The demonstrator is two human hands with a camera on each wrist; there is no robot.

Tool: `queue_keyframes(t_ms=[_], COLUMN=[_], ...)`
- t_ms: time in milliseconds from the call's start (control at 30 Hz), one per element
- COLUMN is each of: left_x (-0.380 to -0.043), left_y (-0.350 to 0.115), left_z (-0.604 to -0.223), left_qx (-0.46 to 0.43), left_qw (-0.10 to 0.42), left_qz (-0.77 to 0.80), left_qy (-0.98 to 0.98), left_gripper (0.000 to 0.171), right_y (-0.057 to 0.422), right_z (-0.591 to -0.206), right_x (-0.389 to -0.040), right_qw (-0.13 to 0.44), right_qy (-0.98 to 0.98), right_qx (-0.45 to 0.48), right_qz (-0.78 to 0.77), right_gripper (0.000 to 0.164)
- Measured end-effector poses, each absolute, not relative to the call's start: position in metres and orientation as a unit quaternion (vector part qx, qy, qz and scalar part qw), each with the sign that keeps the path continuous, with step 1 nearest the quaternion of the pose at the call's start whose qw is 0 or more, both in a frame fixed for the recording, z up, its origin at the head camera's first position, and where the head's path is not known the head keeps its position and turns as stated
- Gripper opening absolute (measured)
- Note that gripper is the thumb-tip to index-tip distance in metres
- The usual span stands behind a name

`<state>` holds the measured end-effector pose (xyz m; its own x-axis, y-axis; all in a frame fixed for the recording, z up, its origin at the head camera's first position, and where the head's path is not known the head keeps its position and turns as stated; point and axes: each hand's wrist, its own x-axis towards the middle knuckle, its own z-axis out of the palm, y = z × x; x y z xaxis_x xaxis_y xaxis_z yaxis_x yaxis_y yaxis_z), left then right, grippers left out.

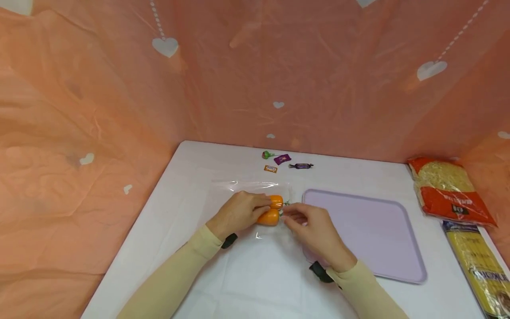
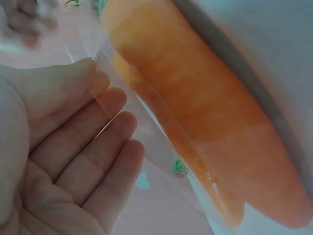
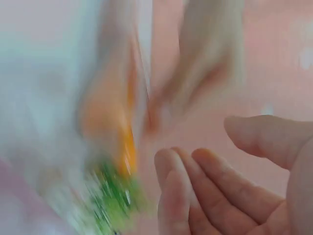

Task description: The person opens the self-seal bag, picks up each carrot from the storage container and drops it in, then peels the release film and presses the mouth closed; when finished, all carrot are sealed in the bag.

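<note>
A: Your left grip (image 1: 239, 210) seems to pinch the film of the clear bag (image 1: 260, 188), thumb against fingertips. Keep that edge firm and lifted, so the plastic doesn't cling.

B: And your right grip (image 1: 314, 226) holds nothing that I can see; its thumb stands apart from the fingers, near the green tops (image 3: 115, 196). If you're settling the carrots (image 1: 269, 217), I'd gather the leaves first and nudge leftward, gently; tugging could tear the film.

A: Can you tell whether the tops clear the bag's edge? I can't.

B: Nor can I; your right wrist view is too blurred there. The two carrots lie side by side at the bag, on the table (image 1: 259, 288), just left of the purple tray (image 1: 358, 230).

A: As for looks, you've got smooth, bright orange ones, long and tapering to rounded tips, with glints off the plastic along them.
</note>
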<state>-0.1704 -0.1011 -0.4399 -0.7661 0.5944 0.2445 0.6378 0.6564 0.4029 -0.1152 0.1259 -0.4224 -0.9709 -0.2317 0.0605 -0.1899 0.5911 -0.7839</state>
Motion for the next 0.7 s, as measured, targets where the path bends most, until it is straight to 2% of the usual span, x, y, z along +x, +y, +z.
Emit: queue_keyframes(t_ms=[133, 233, 333, 467, 700], left_x=[-0.172, -0.173, -0.177, -0.193, -0.242], left_y=[-0.098, -0.098, -0.1, -0.099, -0.078], left_z=[-0.441, -0.441, -0.439, -0.43, -0.418], left_qx=[-0.336, -0.338, -0.342, -0.32, -0.282], left_qw=[0.046, 0.045, 0.033, -0.01, -0.11], left_qz=[-0.237, -0.232, -0.232, -0.236, -0.211], left_qy=[-0.91, -0.911, -0.91, -0.918, -0.93], left_gripper=[0.023, 0.023, 0.022, 0.024, 0.037], right_y=[0.113, 0.104, 0.096, 0.09, 0.084], right_z=[-0.439, -0.455, -0.467, -0.473, -0.475], right_x=[-0.087, -0.077, -0.075, -0.076, -0.076], right_qw=[0.14, 0.266, 0.331, 0.324, 0.282], right_qy=[0.846, 0.76, 0.67, 0.611, 0.582], right_qx=[-0.136, -0.104, -0.039, 0.023, 0.05], right_qz=[-0.496, -0.584, -0.663, -0.722, -0.761], right_gripper=[0.02, 0.032, 0.045, 0.051, 0.048])
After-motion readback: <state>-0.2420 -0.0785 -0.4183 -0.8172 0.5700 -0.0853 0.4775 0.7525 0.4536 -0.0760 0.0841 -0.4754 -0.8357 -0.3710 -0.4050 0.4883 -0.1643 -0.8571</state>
